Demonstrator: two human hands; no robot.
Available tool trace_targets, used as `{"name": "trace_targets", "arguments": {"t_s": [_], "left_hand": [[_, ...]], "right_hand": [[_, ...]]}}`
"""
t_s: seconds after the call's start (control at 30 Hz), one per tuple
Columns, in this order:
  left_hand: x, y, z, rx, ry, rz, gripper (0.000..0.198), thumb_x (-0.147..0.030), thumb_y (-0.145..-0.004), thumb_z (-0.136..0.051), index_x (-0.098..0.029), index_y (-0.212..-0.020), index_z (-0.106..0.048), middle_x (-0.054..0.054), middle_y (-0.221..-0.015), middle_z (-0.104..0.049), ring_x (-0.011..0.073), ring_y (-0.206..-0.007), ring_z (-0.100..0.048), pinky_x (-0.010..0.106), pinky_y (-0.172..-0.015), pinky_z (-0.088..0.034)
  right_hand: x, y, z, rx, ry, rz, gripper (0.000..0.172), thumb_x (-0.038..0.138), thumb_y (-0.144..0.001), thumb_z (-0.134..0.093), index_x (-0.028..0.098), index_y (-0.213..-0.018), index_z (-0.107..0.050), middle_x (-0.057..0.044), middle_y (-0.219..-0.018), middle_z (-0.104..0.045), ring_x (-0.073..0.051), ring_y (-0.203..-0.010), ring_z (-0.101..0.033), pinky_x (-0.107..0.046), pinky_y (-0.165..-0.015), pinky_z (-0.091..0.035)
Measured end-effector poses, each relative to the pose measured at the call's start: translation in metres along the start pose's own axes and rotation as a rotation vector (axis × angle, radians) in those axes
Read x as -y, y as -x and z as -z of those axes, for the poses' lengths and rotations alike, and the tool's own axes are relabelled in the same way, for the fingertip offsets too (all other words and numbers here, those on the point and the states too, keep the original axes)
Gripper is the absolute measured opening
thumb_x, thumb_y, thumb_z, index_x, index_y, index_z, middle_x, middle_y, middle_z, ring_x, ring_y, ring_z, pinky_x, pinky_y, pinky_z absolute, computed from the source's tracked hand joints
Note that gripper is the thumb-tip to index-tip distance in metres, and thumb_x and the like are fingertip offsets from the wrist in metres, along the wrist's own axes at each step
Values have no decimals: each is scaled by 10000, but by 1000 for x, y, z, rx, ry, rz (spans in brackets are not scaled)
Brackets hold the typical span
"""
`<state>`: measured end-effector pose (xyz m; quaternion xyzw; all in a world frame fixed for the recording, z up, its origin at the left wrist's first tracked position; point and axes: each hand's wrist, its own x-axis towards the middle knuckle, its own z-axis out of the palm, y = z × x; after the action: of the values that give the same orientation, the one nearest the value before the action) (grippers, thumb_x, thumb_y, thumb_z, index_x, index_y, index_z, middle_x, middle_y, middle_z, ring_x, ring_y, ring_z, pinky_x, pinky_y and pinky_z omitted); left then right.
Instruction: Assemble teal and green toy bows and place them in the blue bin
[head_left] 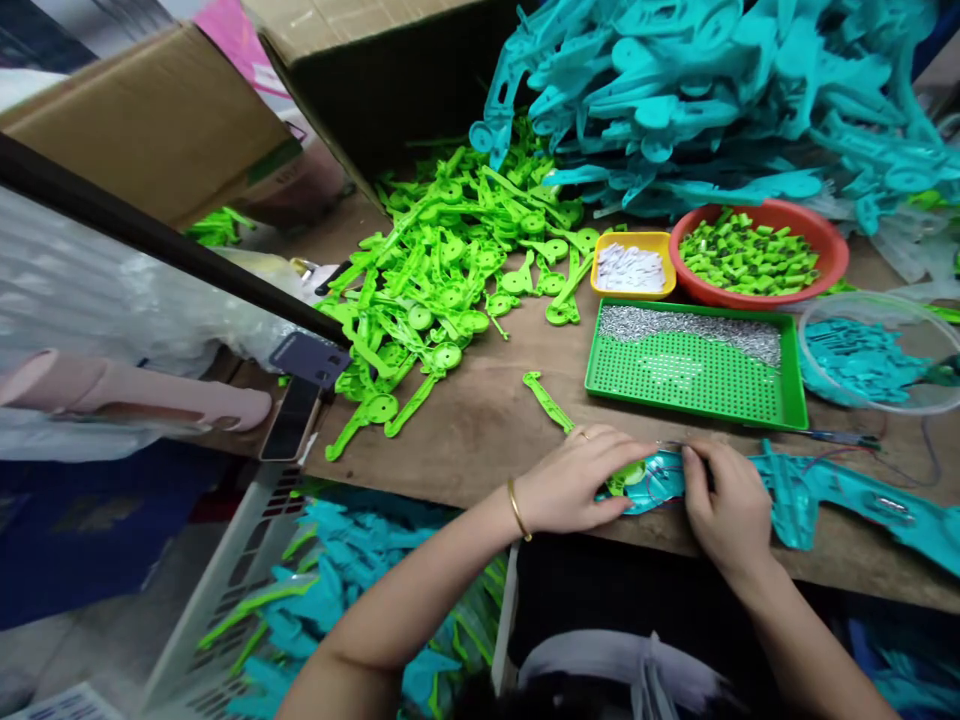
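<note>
A long teal plastic half-shell [806,490] lies along the table's front edge, its inner side up, with thin wires over it. My left hand [577,480] bends over its left end, fingers and thumb closed about a green plastic lever [547,402]. The lever's arm sticks out behind that hand, and a green round part shows below the palm. Closed at the shell's middle, my right hand [726,500] has its thumb against the fingertips; what is pinched there is hidden. A small dark thin piece shows between the two hands.
Green levers [442,270] lie heaped at left, teal shells [697,90] at the back. Behind my hands stand a green tray [697,410] of small metal pieces, a yellow dish [670,240], a red bowl [840,262] and a clear tub [885,402]. A screwdriver [844,438] lies nearby.
</note>
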<state>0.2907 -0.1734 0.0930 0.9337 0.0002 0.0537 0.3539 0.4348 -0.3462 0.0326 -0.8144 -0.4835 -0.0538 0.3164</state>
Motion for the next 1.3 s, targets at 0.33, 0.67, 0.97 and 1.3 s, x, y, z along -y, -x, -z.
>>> {"name": "trace_targets", "arguments": {"t_s": [0.33,0.67,0.97,1.3], "left_hand": [[5,13,-25,-41,187,128,607,-310,-824,-607,-253,-1373,-356,67,-1252,-553,219,-1165,-485,398,-1029,-346],[-10,18,-33,-413,250,245,390,-292,-782,-686,-211,-1147,-574,83,-1098,-631,208,-1059,-574,373,-932,-470],[-4,36,-32,-814,240,294,108,-189,-807,-652,-181,-914,-665,41,-855,-698,146,-803,-652,277,-751,-536],[8,56,-30,-916,298,266,59,-150,-819,-614,-170,-858,-655,39,-821,-684,143,-778,-644,279,-727,-527]], "right_hand": [[3,-4,-2,25,110,22,121,219,-888,-472,169,-882,-582,-54,-835,-659,-184,-776,-593,-306,-737,-420],[24,-24,24,73,-281,-6,131,262,-874,-515,212,-913,-629,-50,-930,-688,-191,-887,-632,-382,-904,-446],[70,-59,16,646,-859,-474,305,443,-854,-498,158,-855,-606,30,-502,-536,-96,-475,-493,-215,-475,-400],[89,-66,-8,869,-848,-531,348,499,-833,-486,161,-832,-567,46,-533,-524,-71,-359,-443,-196,-361,-329]]}}
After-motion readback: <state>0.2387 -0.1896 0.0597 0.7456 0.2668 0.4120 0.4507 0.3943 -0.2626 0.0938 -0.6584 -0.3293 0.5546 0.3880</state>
